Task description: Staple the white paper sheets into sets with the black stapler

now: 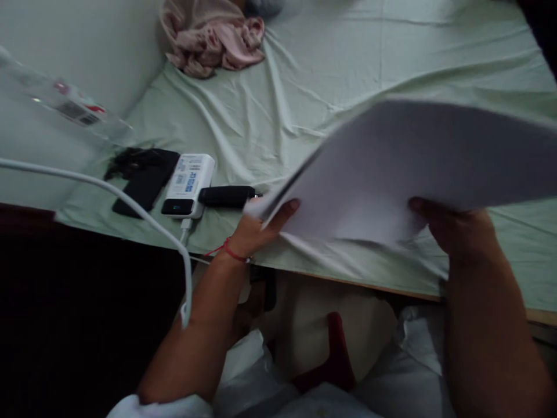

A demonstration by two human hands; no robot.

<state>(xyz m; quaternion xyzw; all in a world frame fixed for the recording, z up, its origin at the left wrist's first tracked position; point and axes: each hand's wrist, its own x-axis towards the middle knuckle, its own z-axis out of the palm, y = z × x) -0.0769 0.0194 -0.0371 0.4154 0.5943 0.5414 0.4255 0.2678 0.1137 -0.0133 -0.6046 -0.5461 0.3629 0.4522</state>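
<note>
A bent stack of white paper sheets [374, 168] is raised above the cloth-covered surface, its sheets blurred by motion. My left hand [265, 226], with a red string at the wrist, grips the near left corner, thumb on top and fingers underneath. Along the near right edge my right hand [456, 229] pinches the same sheets, its thumb lying on the paper. The fingers below the paper are mostly hidden. Just left of my left hand lies a black object [228, 197], its right end close to my fingers.
A white power bank [189, 180] with a plugged-in cable lies beside a dark flat phone-like object [150, 180]. A white cable [108, 187] loops across the left. Crumpled pink cloth [217, 43] sits at the back on the pale green sheet [322, 52]. Clear plastic packaging [78, 107] is at the left.
</note>
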